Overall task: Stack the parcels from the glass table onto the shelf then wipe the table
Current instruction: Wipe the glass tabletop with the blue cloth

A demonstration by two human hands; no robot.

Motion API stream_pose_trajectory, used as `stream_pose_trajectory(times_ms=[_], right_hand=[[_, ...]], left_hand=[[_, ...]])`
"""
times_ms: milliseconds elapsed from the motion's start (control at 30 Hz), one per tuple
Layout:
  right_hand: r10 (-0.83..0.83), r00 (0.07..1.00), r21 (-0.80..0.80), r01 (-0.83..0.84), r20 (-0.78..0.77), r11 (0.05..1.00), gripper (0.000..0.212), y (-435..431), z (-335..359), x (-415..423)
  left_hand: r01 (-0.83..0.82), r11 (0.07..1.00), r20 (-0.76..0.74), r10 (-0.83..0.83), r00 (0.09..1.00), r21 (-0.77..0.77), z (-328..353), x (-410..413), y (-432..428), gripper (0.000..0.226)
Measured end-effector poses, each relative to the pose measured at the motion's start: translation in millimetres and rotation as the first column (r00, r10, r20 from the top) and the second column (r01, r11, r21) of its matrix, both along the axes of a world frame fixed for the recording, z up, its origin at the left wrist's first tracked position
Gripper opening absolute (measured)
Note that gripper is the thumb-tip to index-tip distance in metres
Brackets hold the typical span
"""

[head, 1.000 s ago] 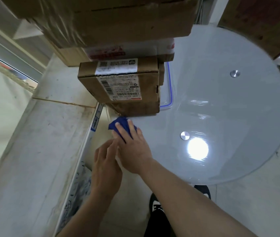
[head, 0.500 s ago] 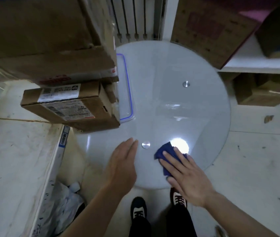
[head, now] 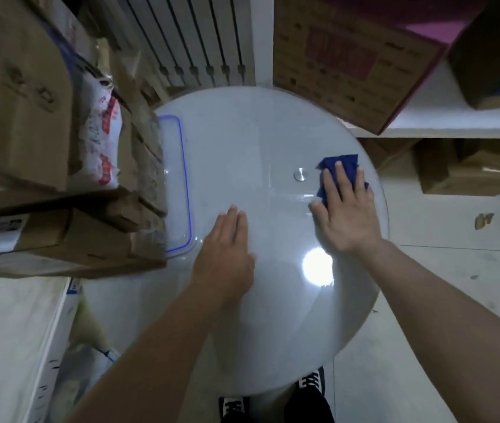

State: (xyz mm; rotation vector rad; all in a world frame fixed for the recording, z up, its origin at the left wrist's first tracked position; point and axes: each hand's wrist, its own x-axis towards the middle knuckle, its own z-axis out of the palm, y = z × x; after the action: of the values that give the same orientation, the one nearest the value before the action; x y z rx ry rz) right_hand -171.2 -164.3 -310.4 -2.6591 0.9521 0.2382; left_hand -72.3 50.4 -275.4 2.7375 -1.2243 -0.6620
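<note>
**Wiping stage, cloth at the far right**

The right hand (head: 346,215) presses a blue cloth (head: 341,163) onto the glass surface (head: 257,141), fingers straight. The left hand (head: 225,242) rests flat and released, holding nothing. Parcels (head: 349,56) sit on the shelf (head: 456,125). The next move is probably to sweep the cloth across the remaining glass.

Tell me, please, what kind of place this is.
Probably a storage or parcel room, not a living space. Cardboard parcels are piled high at the left, more boxes sit on a white shelf at the right, and the tiled floor is scuffed.
</note>
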Motion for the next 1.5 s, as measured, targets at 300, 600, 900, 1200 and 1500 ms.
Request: stream_pose_trajectory(times_ms=[300, 600, 900, 1200, 1500], right_hand=[[0.639, 0.763, 0.016, -0.643, 0.098, 0.766, 0.052, 34.3, -5.0, -20.4], [0.244, 0.969, -0.01, -0.244, 0.03, 0.97, 0.064, -39.0, 2.2, 125.7], [0.485, 0.875, 0.047, -0.483, -0.015, 0.874, 0.062, -27.2, 9.7, 243.4], [0.627, 0.779, 0.043, -0.626, -0.006, 0.778, 0.06, -14.8, 5.9, 283.9], [0.403, 0.915, 0.006, -0.404, 0.02, 0.915, 0.06, -54.8, 6.0, 212.8]], left_hand=[[-0.054, 0.967, -0.022, 0.061, 0.998, 0.25, 3.1, 38.7, -41.1, 0.125], [-0.118, 0.966, -0.145, 0.154, 0.977, 0.229, 2.8, 39.9, -45.1, 0.131], [-0.097, 0.98, -0.125, 0.12, 0.985, 0.175, 3.9, 45.2, -41.1, 0.127], [-0.075, 0.984, -0.056, 0.085, 0.995, 0.159, 6.7, 49.1, -39.7, 0.123], [-0.1, 0.977, -0.076, 0.116, 0.99, 0.19, 7.0, 47.2, -42.1, 0.123]])
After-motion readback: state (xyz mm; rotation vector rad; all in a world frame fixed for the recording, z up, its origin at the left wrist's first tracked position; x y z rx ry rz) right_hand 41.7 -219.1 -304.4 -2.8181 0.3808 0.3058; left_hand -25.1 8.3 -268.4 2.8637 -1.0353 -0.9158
